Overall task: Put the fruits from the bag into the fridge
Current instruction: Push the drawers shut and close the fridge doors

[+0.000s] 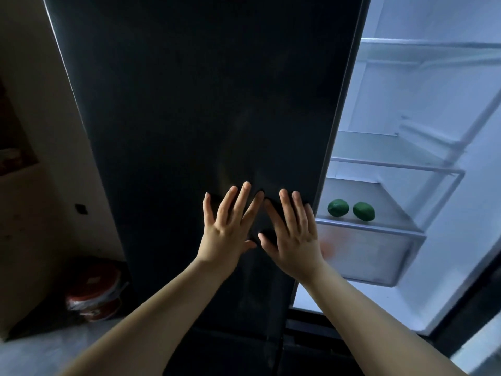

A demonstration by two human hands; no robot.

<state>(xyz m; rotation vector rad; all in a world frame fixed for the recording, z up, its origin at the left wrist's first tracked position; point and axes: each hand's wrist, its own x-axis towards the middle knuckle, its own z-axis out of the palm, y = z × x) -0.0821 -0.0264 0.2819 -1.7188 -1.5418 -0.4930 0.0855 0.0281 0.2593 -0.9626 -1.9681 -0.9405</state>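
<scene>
The dark fridge door (203, 104) fills the middle of the head view. My left hand (227, 226) and my right hand (292, 232) lie side by side flat against it, fingers straight and spread, holding nothing. To the right of the door the lit fridge interior (433, 90) shows. Two green round fruits (338, 208) (363, 211) sit next to each other on the lowest glass shelf (366, 226), just right of my right hand. No bag is in view.
Two bare glass shelves (393, 161) sit above the fruits and a clear drawer (366, 256) below them. A red and white bucket (93, 291) stands on the floor at lower left beside a beige wall (32, 213).
</scene>
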